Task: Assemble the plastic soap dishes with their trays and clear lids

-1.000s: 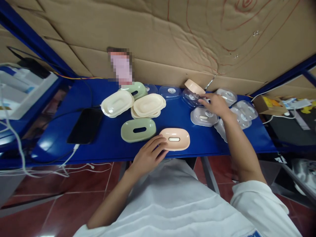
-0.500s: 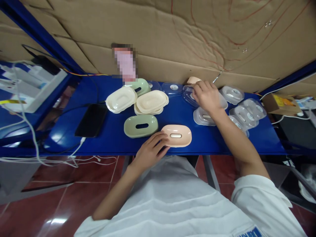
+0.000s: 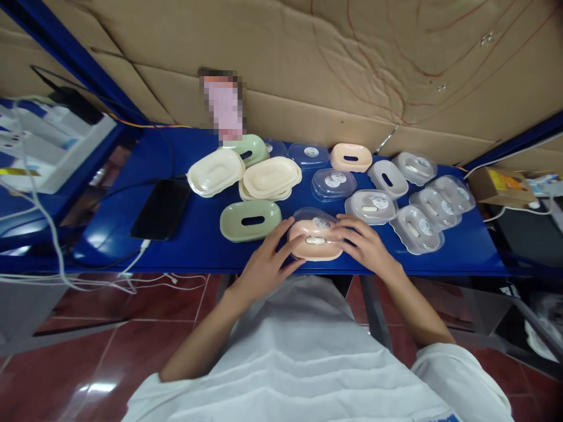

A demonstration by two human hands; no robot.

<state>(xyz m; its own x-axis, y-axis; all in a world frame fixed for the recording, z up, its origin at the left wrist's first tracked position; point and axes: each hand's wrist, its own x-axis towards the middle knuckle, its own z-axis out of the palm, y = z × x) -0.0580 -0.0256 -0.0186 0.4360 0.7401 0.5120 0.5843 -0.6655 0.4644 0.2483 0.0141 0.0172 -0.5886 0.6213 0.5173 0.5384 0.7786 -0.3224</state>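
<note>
A peach soap dish (image 3: 317,253), oval with a white bar in its middle slot, lies at the table's front edge. Over it sits a clear plastic lid (image 3: 308,215) with a round sticker, slightly off toward the back. My left hand (image 3: 266,266) grips the dish and lid from the left, fingers bent. From the other side my right hand (image 3: 369,249) has its fingers closed on the lid's right edge. Left of them rests a green dish (image 3: 233,225) with an open slot. Whether the lid is fully seated, I cannot tell.
Cream trays (image 3: 270,176) lie stacked behind the green dish. Other clear lids (image 3: 333,184), a second peach dish (image 3: 350,157), a grey dish (image 3: 389,179) and several lidded grey dishes (image 3: 417,230) spread rightward. A black phone (image 3: 160,210) with a cable lies left.
My right hand has come from the back of the table to the front with a clear lid, now over the peach dish. My left hand stays beside the dish.
</note>
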